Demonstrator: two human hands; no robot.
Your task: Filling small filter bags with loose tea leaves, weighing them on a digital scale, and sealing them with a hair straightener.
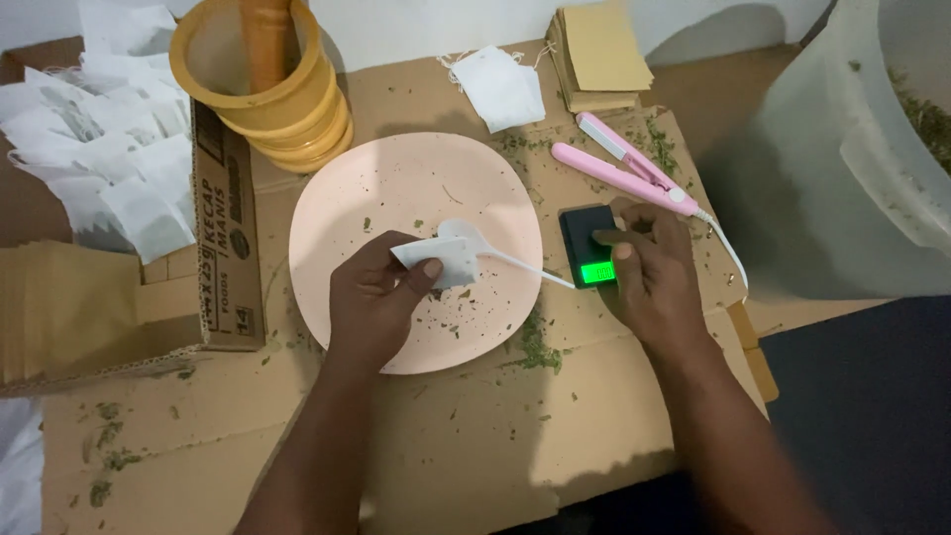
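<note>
Seen from above: left hand curled nearly closed, thumb and fingers pinching a small white paper sachet over the middle of a pale pink plate. Right hand loosely open, palm down, fingertips resting on a small black pocket scale with a glowing green display, just right of the plate. Under the sachet, a white plastic spoon, bowl near the plate's centre, handle running right and slightly toward the viewer, past the rim toward the scale. Sachet held roughly level, long side running left to right. Beyond the scale, a pink heat sealer lying diagonally, cord end toward the right. All set on flattened brown cardboard scattered with green dried herb crumbs. At upper left, a yellow mortar with pestle, a cardboard box and a heap of white sachets; at the far edge, one loose sachet and a stack of tan envelopes; at right, a large translucent plastic tub holding herbs; white wall behind
</note>
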